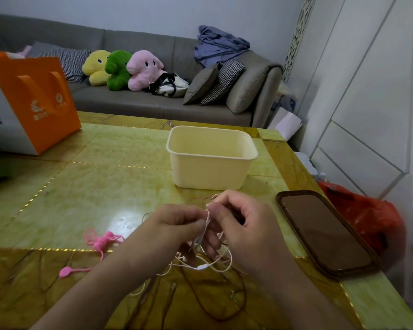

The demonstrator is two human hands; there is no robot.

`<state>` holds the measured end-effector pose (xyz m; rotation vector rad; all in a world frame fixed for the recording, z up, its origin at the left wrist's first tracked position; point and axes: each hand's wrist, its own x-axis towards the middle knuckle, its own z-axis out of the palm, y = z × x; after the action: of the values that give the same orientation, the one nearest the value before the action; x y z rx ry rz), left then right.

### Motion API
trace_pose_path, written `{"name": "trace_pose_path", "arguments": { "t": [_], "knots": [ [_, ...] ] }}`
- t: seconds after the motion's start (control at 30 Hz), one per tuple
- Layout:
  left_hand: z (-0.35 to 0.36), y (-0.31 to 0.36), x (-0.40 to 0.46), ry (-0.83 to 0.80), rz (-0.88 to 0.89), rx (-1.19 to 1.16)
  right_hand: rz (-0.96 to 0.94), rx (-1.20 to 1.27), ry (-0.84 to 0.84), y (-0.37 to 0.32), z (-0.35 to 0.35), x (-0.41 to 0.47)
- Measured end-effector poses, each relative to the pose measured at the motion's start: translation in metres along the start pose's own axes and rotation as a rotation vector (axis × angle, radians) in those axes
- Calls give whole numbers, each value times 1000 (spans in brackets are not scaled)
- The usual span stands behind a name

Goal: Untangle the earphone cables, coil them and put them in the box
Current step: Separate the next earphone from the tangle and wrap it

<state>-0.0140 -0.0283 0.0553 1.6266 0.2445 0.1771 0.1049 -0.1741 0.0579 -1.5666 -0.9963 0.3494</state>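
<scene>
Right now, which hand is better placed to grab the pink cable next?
Left, probably. The left hand is nearer the pink cable lying to its left; the right hand would have to cross over. Both pinch the white cable.

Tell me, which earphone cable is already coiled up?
The pink cable, bundled on the table left of both hands. The whitish cable and brown cable are loose and tangled together.

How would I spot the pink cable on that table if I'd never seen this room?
Start at the glossy green-yellow stone table and find the cream plastic box near its middle. Come toward the person's left hand; just left of it lies the bright pink coiled earphone cable, alone and untouched, unlike the pale and brown cables tangled between the hands.
</scene>
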Motion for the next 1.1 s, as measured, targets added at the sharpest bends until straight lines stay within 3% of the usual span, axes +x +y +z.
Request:
{"name": "trace_pose_path", "arguments": {
  "t": [0.2, 0.27, 0.33, 0.4, 0.5, 0.63, 0.7, 0.8, 0.9, 1.0, 1.1],
  "knots": [
    [-7, 8, -5, -74, -9, -450, 16, -66, 68, 8, 1, 5],
    [-3, 11, -6, -11, 21, -566, 21, -65, 24, 15, 6, 7],
    [1, 14, -4, 154, 62, -641, 32, -137, -48, 17, 11, 5],
    [1, 13, 1, 314, 109, -516, 56, -196, -134, 17, 15, 1],
    [-1, 1, 5, 438, 161, -61, 41, -196, -209, 11, 13, -4],
    [-2, -7, 2, 225, 122, 267, 1, -70, -99, 4, 3, 0],
    [-2, -3, 1, 126, 37, 185, 4, -10, 6, 5, -5, 3],
    [-1, 3, -3, 17, -27, -139, 50, -4, 104, 12, -10, 7],
    [1, 8, -6, -48, 27, -397, 87, -17, 28, 19, -1, 9],
    [3, 12, -4, 142, 92, -533, 121, -55, -72, 18, 7, 6],
    [-2, 10, 0, 347, 156, -352, 139, -160, -195, 14, 10, 1]
  ]
}}
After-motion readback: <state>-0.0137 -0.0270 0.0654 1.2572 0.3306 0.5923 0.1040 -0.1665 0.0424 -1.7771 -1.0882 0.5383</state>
